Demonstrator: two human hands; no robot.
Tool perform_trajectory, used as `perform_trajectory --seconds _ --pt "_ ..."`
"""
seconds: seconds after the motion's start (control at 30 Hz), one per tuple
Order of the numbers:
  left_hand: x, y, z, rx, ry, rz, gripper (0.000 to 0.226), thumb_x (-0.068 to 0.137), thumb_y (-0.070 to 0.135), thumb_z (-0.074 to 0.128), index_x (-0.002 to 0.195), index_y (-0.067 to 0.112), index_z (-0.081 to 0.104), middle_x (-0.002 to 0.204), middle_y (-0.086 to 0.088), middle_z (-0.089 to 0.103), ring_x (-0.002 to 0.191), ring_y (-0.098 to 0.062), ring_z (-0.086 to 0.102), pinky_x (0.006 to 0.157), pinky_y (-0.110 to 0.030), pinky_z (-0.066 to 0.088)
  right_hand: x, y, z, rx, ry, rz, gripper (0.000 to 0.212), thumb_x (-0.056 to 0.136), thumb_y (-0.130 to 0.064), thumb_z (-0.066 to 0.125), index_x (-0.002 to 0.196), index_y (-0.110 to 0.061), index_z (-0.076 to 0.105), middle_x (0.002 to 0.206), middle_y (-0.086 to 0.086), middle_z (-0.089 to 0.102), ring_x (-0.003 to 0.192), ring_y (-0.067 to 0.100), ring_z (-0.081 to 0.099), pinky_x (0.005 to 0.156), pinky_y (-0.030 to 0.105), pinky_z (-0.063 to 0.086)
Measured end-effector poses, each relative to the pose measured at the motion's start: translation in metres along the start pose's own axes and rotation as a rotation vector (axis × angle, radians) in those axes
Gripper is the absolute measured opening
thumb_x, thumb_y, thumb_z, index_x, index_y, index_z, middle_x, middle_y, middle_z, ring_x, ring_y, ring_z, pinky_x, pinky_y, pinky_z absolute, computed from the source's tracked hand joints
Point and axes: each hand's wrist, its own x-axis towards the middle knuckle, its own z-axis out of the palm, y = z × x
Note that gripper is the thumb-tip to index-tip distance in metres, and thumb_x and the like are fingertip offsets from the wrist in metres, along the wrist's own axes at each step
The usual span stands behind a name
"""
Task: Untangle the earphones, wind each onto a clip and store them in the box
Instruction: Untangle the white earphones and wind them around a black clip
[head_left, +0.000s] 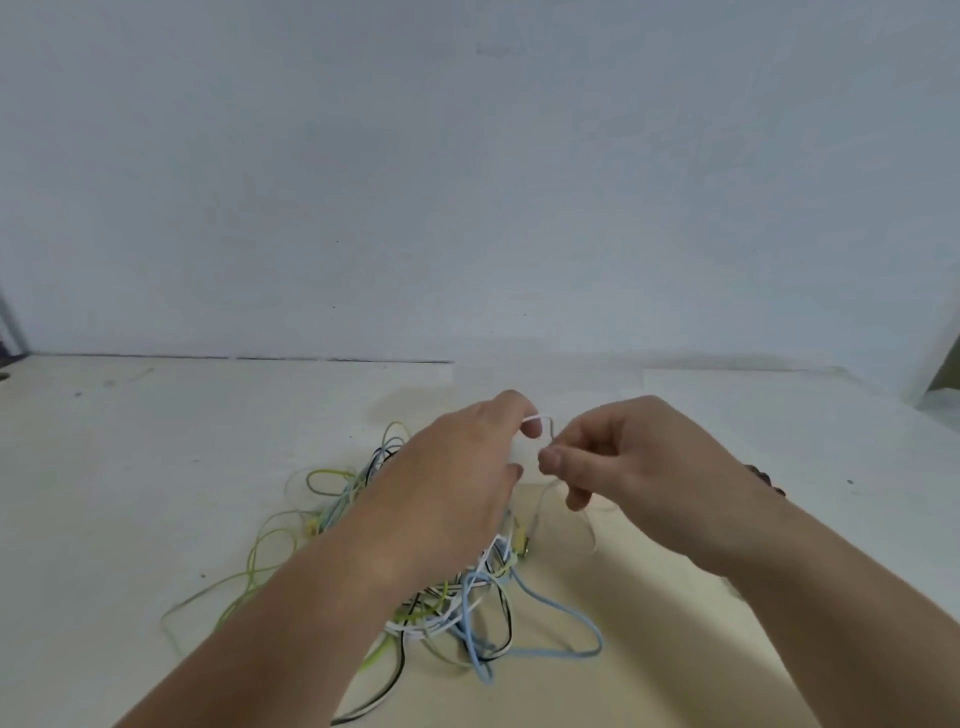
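Cream tabletop (156, 467) is meeting a plain pale wall (467, 182). Tangled green, blue, white and black earphone cables (467, 608) are lying mid-table; left hand (462, 467) and right hand (634, 462) are both pinching a raised white strand (544, 421).

Cable tangle (467, 613) centre hidden under left forearm (332, 587); forearms cut off below.

thin smooth plastic-coated earphone cables (457, 608) under my fingers (551, 460), slightly glossy, matt pale worktop (156, 441), matt painted wall (467, 182)
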Motion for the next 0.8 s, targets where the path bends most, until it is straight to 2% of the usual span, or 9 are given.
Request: perform_trajectory --seconds 0.07,0.17,0.3,0.4,0.5,0.6,0.67,0.73,0.8 --pt "0.0 -0.001 -0.001 -0.009 -0.019 0.004 0.028 0.099 0.022 0.051 0.12 0.038 0.042 0.079 0.018 0.041 0.077 -0.005 0.048 0.068 -0.026 0.038 0.001 -0.002 0.001 0.168 0.002 0.083 0.029 0.091 -0.033 0.068 0.086 -0.005 0.075 0.065 0.006 0.068 0.062 0.012 0.062 0.076 0.031 0.057" --pt "-0.001 0.003 -0.001 -0.023 -0.046 -0.007 0.047 0.1 0.023 0.052 0.14 0.037 0.034 0.098 0.022 0.046 0.103 -0.001 0.054 0.086 -0.023 0.042 0.002 -0.003 0.004 0.389 0.107 0.149 0.024 0.09 -0.031 0.067 0.088 -0.008 0.068 0.063 0.006 0.065 0.061 0.018 0.065 0.082 0.044 0.059" --pt "-0.003 0.008 0.0 -0.033 -0.083 -0.056 0.088 0.096 0.022 0.057 0.151 0.045 -0.008 0.107 0.004 0.06 0.107 -0.015 0.062 0.093 -0.04 0.051 0.001 -0.002 0.005 0.238 0.113 0.02 0.019 0.089 -0.017 0.069 0.105 -0.024 0.062 0.067 0.001 0.065 0.062 0.016 0.066 0.064 0.035 0.055" --pt "-0.004 0.006 0.0 -0.111 -0.08 -0.058 0.092 0.096 0.019 0.055 0.144 0.057 -0.015 0.114 0.003 0.063 0.113 -0.012 0.062 0.096 -0.04 0.052 -0.001 -0.002 0.007 -0.002 0.055 -0.029 0.011 0.092 -0.022 0.068 0.082 -0.018 0.07 0.061 -0.002 0.065 0.058 0.013 0.066 0.069 0.044 0.057" --pt "-0.003 -0.002 0.0 -0.08 -0.09 -0.044 0.087 0.092 0.019 0.061 0.149 0.051 0.003 0.087 0.009 0.062 0.08 -0.003 0.061 0.077 -0.028 0.053 0.0 -0.006 0.007 0.068 0.147 -0.078 0.025 0.093 -0.02 0.066 0.069 -0.013 0.068 0.053 -0.005 0.057 0.052 0.011 0.058 0.054 0.021 0.046" --pt "-0.001 -0.019 -0.011 0.054 -0.075 -0.104 0.054 0.085 0.022 0.071 0.129 0.046 0.049 0.074 0.01 0.063 0.061 -0.001 0.059 0.062 -0.017 0.045 0.001 -0.006 -0.01 0.393 0.387 -0.106 0.029 0.093 -0.01 0.061 0.066 -0.017 0.067 0.063 -0.009 0.064 0.065 0.01 0.06 0.063 0.011 0.045" --pt "0.0 -0.032 -0.023 0.149 -0.076 -0.195 0.035 0.08 0.021 0.072 0.106 0.042 0.063 0.075 0.015 0.065 0.068 0.002 0.06 0.062 -0.015 0.04 0.005 -0.005 -0.026 0.733 0.428 -0.15 0.032 0.097 -0.008 0.052 0.067 -0.017 0.063 0.087 0.0 0.073 0.088 0.014 0.069 0.087 0.026 0.052" --pt "-0.001 -0.045 -0.034 0.197 -0.09 -0.274 0.025 0.077 0.018 0.072 0.088 0.04 0.066 0.078 0.018 0.065 0.075 0.002 0.06 0.065 -0.019 0.04 0.005 -0.005 -0.043 1.13 0.336 -0.188 0.029 0.097 -0.013 0.046 0.069 -0.017 0.054 0.096 0.007 0.073 0.105 0.021 0.071 0.094 0.039 0.054" --pt "-0.002 -0.054 -0.044 0.191 -0.09 -0.347 0.019 0.077 0.018 0.074 0.078 0.037 0.067 0.085 0.019 0.066 0.077 0.001 0.06 0.067 -0.024 0.044 0.002 -0.004 -0.057 1.389 0.309 -0.188 0.023 0.089 -0.017 0.05 0.066 -0.019 0.048 0.076 -0.001 0.065 0.083 0.015 0.071 0.084 0.034 0.058"
